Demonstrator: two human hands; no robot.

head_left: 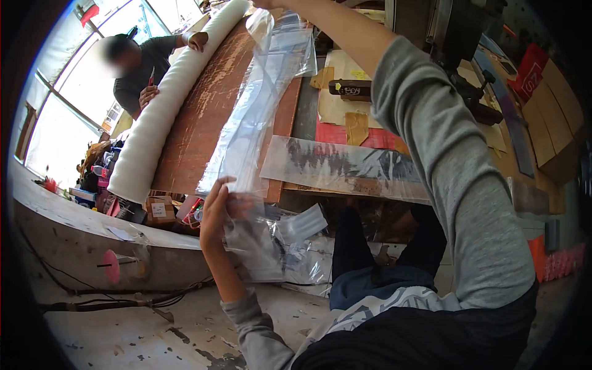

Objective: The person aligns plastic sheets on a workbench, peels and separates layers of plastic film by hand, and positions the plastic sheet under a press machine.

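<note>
The left hand (214,219) is positioned at the near end of the clear plastic sleeves (250,120), which lie lengthwise on the brown bench (197,105), right of the white roll (172,105); its fingers are partly extended and blurred, and whether they grip film cannot be determined. The right hand (266,3), cropped by the upper view edge, is near the far end; its grip state is indeterminable.

A workshop, shown by 1 thick white roll (163,117), a dark machine (457,37) and clear film (250,120) on a scuffed table (198,102).
</note>
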